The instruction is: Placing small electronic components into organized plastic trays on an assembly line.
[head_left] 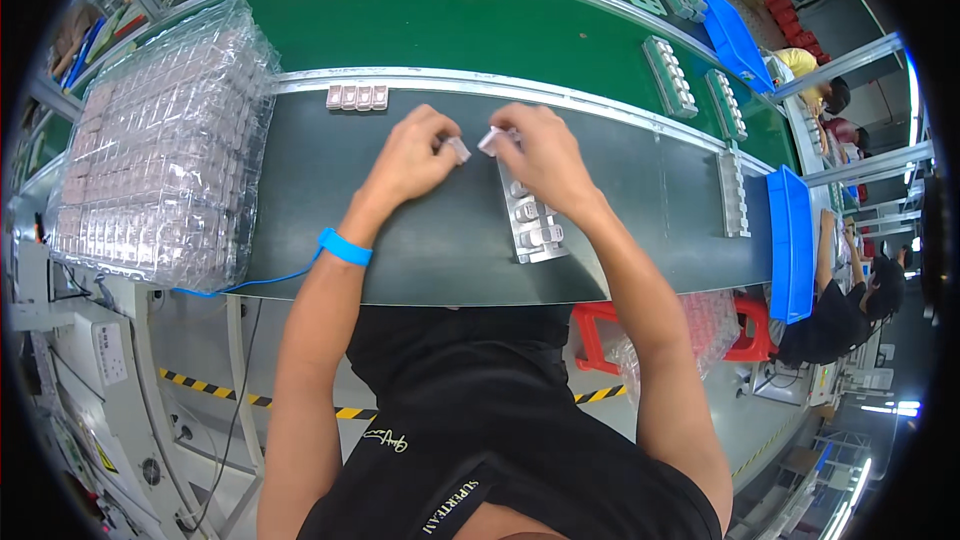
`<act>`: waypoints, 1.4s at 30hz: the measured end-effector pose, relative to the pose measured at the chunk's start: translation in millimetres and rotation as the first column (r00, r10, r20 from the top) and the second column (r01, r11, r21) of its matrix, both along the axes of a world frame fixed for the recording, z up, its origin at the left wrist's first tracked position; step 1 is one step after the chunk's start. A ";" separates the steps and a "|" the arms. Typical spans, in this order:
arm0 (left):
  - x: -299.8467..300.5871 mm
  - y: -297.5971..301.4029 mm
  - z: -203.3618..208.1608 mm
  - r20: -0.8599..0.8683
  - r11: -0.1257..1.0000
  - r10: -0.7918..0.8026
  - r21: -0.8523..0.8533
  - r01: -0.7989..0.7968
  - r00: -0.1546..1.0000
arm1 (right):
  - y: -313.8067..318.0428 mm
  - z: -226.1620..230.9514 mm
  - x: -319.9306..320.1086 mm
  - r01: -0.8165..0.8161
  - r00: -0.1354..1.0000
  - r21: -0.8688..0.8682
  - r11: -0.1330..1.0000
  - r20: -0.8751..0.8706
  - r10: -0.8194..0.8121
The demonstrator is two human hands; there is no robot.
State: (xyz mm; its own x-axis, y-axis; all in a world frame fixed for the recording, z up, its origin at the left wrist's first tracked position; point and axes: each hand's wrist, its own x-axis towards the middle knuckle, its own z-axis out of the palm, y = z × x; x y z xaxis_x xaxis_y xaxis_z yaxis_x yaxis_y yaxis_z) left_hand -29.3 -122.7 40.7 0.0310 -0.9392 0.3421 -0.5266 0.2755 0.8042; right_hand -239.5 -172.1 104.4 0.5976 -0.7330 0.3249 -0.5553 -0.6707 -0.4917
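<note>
My left hand (412,152) is closed, its thumb and fingers pinching a small pale box-shaped piece (458,150). Facing it, my right hand (545,155) grips another small whitish piece (489,141) between the fingertips. A short gap separates the two pieces. Partly under my right hand and wrist lies a metal holder strip (541,254) with several small grey-white parts seated in it; its far end is covered. Beyond my left hand, a short row of pinkish-white box-shaped pieces (357,98) sits against the rail. A blue wrist strap (345,247) with a cord circles my left wrist.
Clear plastic trays (165,150) full of small pieces are stacked high at left. A green conveyor belt (440,30) runs behind the rail, carrying loaded strips (670,77) at right. Another strip (733,193) and a blue bin (790,245) stand at the table's right end. Other people work beyond.
</note>
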 end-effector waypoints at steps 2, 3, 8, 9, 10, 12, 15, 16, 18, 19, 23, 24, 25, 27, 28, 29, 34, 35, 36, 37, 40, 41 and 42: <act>14.9 -2.1 -1.2 0.024 0.996 0.044 0.072 -0.045 0.999 | -5.7 -4.7 19.8 -0.095 0.977 -0.109 0.990 -0.201 0.072; 17.0 -2.7 -1.7 0.023 0.997 0.038 0.070 -0.039 0.999 | -9.3 -9.9 24.8 -0.090 0.977 -0.111 0.990 -0.203 0.066; 11.6 4.3 5.2 0.104 0.997 -0.045 0.060 0.039 0.994 | -16.1 -10.7 31.3 -0.167 0.936 -0.177 0.970 -0.339 0.099; 11.2 4.4 3.5 0.097 0.997 -0.048 0.062 0.042 0.994 | -17.4 -8.3 29.5 -0.155 0.950 -0.177 0.972 -0.296 0.098; 12.3 5.2 2.2 0.172 0.998 -0.056 0.028 0.052 0.983 | -20.5 -2.6 24.9 -0.101 0.972 -0.172 0.980 -0.229 0.060; 12.4 8.1 1.4 0.239 0.998 -0.058 -0.002 0.061 0.969 | -28.6 12.1 7.8 0.001 0.999 -0.218 0.976 -0.051 -0.013; 5.9 7.0 4.9 0.286 0.996 -0.070 -0.029 0.081 0.956 | -29.4 29.7 -18.6 0.230 0.973 0.232 0.945 -0.019 -0.232; 3.3 9.2 7.1 0.305 0.993 -0.048 -0.092 0.079 0.951 | -27.7 26.3 -19.9 0.232 0.972 0.233 0.944 -0.022 -0.233; -2.3 8.9 7.4 0.322 0.985 -0.023 -0.154 0.077 0.946 | -27.3 12.1 -22.0 0.320 0.946 0.369 0.872 -0.167 -0.277; -6.1 7.8 6.9 0.345 0.983 -0.026 -0.159 0.086 0.938 | -29.7 1.7 -24.1 0.330 0.944 0.350 0.877 -0.143 -0.298; -6.4 6.3 3.1 0.341 0.988 -0.050 -0.118 0.095 0.939 | -41.5 -20.2 -34.4 0.217 0.953 0.632 0.744 0.027 -0.301; -5.8 8.0 3.2 0.314 0.992 -0.064 -0.088 0.096 0.947 | -41.4 -21.9 -36.7 0.181 0.955 0.663 0.726 0.056 -0.290; -5.0 8.6 2.3 0.317 0.992 -0.058 -0.089 0.091 0.946 | -40.4 -22.7 -38.3 0.154 0.955 0.692 0.705 0.078 -0.285; -2.1 9.7 1.2 0.290 0.993 -0.069 -0.072 0.093 0.955 | -41.2 -23.8 -36.4 0.140 0.953 0.690 0.710 0.102 -0.286; -0.7 10.5 2.6 0.291 0.993 -0.067 -0.073 0.091 0.955 | -41.7 -24.0 -35.4 0.162 0.952 0.681 0.714 0.082 -0.293; 0.7 11.6 4.6 0.285 0.995 -0.069 -0.046 0.085 0.956 | -42.0 -24.5 -34.9 0.184 0.952 0.672 0.717 0.061 -0.301; 5.1 10.3 6.6 0.288 0.994 -0.074 -0.055 0.093 0.955 | -47.5 -21.3 -55.7 0.286 0.904 0.535 0.795 0.126 -0.410; 6.5 10.0 8.1 0.296 0.994 -0.082 -0.041 0.098 0.952 | -44.5 -11.7 -54.8 0.323 0.901 0.427 0.844 0.135 -0.413; 7.9 9.9 9.3 0.305 0.994 -0.091 -0.028 0.105 0.948 | -41.8 -3.7 -48.2 0.292 0.912 0.348 0.891 0.181 -0.369; 7.2 7.9 12.2 0.305 0.993 -0.103 -0.027 0.116 0.947 | -39.5 2.7 -42.5 0.198 0.945 0.226 0.954 0.213 -0.247; 18.2 9.0 10.7 0.333 0.997 -0.078 0.008 0.080 0.940 | -22.1 18.8 1.9 -0.022 0.999 0.014 1.000 -0.024 0.023; 21.4 9.6 8.5 0.339 0.996 -0.082 0.007 0.084 0.937 | -21.6 14.7 14.8 -0.107 0.985 -0.048 0.993 -0.142 0.100; 24.2 9.7 5.5 0.341 0.997 -0.079 0.007 0.082 0.937 | -21.8 7.9 26.8 -0.224 0.933 -0.145 0.964 -0.318 0.169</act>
State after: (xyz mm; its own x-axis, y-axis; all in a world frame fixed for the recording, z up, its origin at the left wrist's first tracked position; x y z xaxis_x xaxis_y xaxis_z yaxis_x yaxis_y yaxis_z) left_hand -5.0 -112.9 46.2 -0.1645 -0.9310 0.3258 -0.7443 0.3339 0.5783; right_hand -212.7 -193.9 112.3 0.8133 -0.5381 0.2213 -0.5062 -0.8419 -0.1869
